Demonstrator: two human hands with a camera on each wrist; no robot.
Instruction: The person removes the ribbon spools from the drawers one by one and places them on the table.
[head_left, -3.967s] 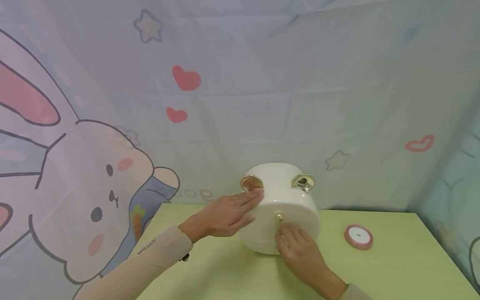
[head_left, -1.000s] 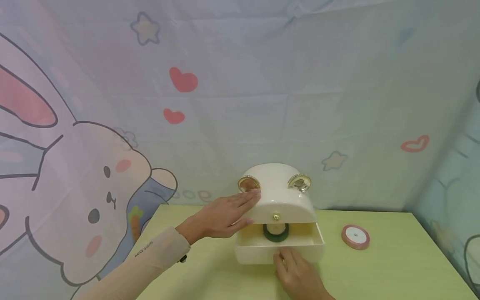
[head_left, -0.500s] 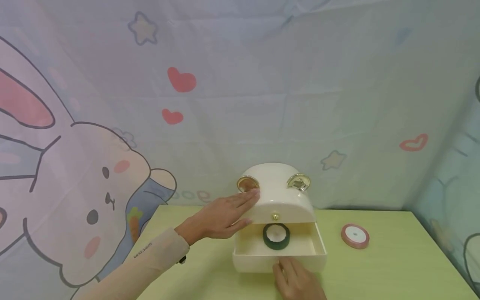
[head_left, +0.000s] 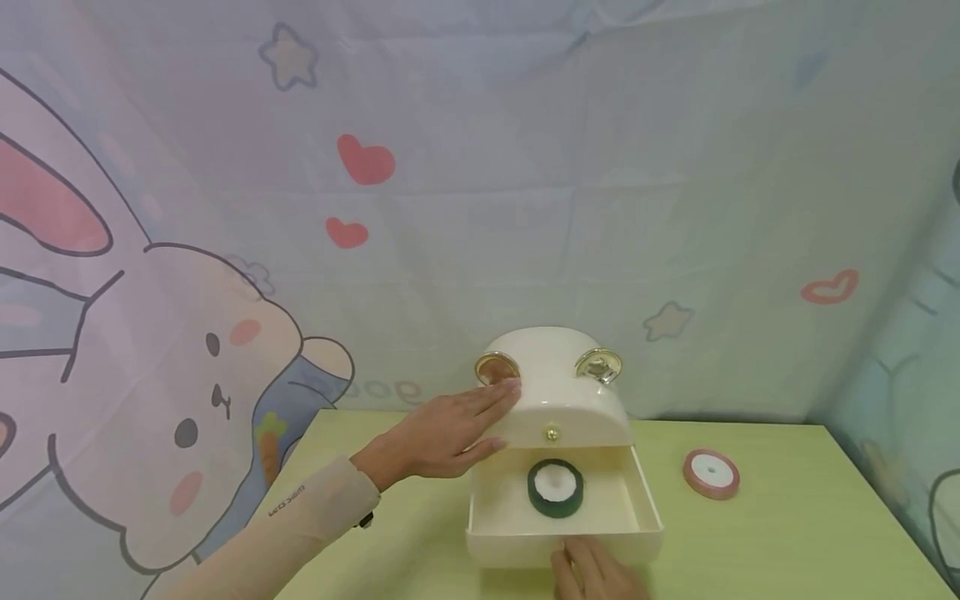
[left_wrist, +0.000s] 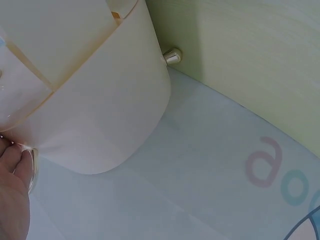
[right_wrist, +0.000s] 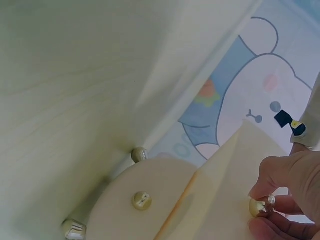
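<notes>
A glossy white drawer box [head_left: 552,358] with two gold ear-shaped rings stands on the table. Its middle drawer [head_left: 656,504] is pulled far out. Flat inside lies a dark green roll [head_left: 555,507] with a white centre. My right hand [head_left: 596,571] is at the drawer's front; in the right wrist view, thumb and fingers pinch its gold knob [right_wrist: 257,206]. With fingers straight, my left hand [head_left: 450,429] rests on the box's upper left, beside the left gold ear [head_left: 497,365]; the left wrist view shows its fingertips [left_wrist: 22,167] against that ear.
On the light green table [head_left: 780,533], right of the box, lies a pink ribbon spool [head_left: 711,475]. A printed cloth backdrop [head_left: 480,250] hangs right behind the table. Below the open drawer, the right wrist view shows another gold knob [right_wrist: 141,201] and two gold feet.
The middle drawer, closed at first, has slid out towards me with my right hand on its knob. The green roll has come into view and moved forward with it. My left hand has stayed put.
</notes>
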